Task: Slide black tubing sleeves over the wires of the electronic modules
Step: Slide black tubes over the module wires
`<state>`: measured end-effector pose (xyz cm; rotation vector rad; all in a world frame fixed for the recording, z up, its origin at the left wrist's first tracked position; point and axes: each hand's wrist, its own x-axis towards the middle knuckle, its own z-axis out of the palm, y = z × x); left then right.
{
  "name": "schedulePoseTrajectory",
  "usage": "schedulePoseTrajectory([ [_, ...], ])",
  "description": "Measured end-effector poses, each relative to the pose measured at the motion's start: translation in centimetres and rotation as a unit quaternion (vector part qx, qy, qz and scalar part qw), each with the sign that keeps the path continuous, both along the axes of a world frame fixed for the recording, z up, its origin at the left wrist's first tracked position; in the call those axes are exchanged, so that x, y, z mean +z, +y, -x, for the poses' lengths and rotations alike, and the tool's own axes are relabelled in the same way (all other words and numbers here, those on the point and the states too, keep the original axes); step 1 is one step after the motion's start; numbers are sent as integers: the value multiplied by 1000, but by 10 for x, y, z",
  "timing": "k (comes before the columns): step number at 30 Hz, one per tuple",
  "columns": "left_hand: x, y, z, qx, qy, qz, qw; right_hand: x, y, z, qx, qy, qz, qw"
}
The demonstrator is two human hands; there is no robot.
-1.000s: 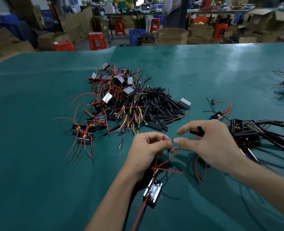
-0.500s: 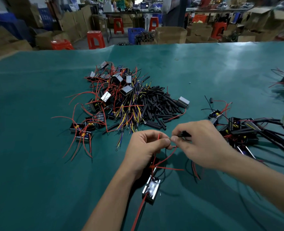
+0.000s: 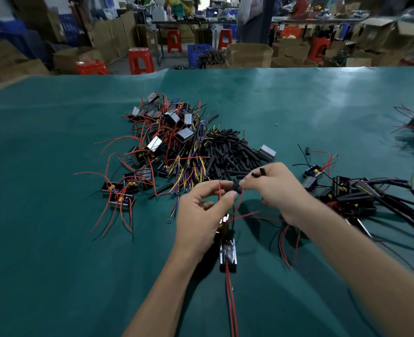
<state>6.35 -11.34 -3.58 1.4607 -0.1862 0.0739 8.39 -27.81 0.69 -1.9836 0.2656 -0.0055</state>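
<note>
Cardboard boxes and red stools are crowding the workshop behind you, and a wide green counter (image 3: 55, 239) is carrying all the work. At its middle, unsleeved modules (image 3: 167, 132) are lying tangled in red wires beside a heap of loose black sleeves (image 3: 230, 154); sleeved modules (image 3: 352, 195) are piling up to your right.

Your left hand (image 3: 201, 215) is pinching a red wire (image 3: 220, 190) between thumb and forefinger, holding its end upright. Your right hand (image 3: 274, 188) is gripping a black sleeve (image 3: 236, 186) at its fingertips, mouth touching or just beside the wire end, and it seems to be holding a spare sleeve (image 3: 258, 172) higher between the fingers. The module being worked on (image 3: 228, 251) is lying on the counter just below your left hand, two more red leads trailing from it toward you.

You are probably threading this sleeve on now, and several things could go wrong. The thin wire is likely to buckle if you are pinching it too far below its end. Another red lead is crossing just under the sleeve, so it could snag, or you could sleeve the wrong wire. A hard pull may drag the light module across the counter. The spare sleeve could slip out while your fingers are pushing.
</note>
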Motion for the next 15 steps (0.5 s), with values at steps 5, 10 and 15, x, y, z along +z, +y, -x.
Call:
schedulePoseTrajectory([
  [5,0,1,3,10,-35,-87,996,-27,6,1,-36,-78,15,996],
  [10,-1,-1,2,11,-30,-97,995,-32,2,11,-48,-134,-26,990],
  [15,-1,-1,3,22,-38,-58,997,-19,-2,19,-35,-111,-223,968],
])
